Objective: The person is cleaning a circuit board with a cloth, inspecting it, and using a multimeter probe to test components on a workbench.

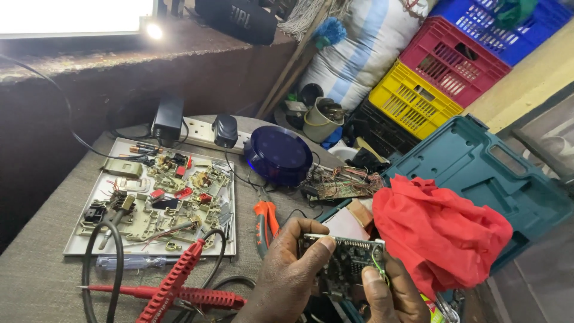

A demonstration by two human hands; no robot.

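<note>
Both of my hands hold a small dark circuit board [342, 263] low in the middle of the head view. My left hand [287, 275] grips its left edge, thumb on the top corner. My right hand [388, 293] pinches its right side, beside a thin green wire. Red multimeter probes [173, 287] with black leads lie just left of my left hand. Orange-handled pliers [265, 222] lie just above it.
A white tray [95, 190] holds several switch and plug parts. Behind it are a power strip [200, 130] with adapters, a blue round lamp [279, 154] and a wired circuit board [341, 184]. A red cloth [436, 233] lies on a teal tool case [490, 173]. Stacked crates [448, 66] stand at back right.
</note>
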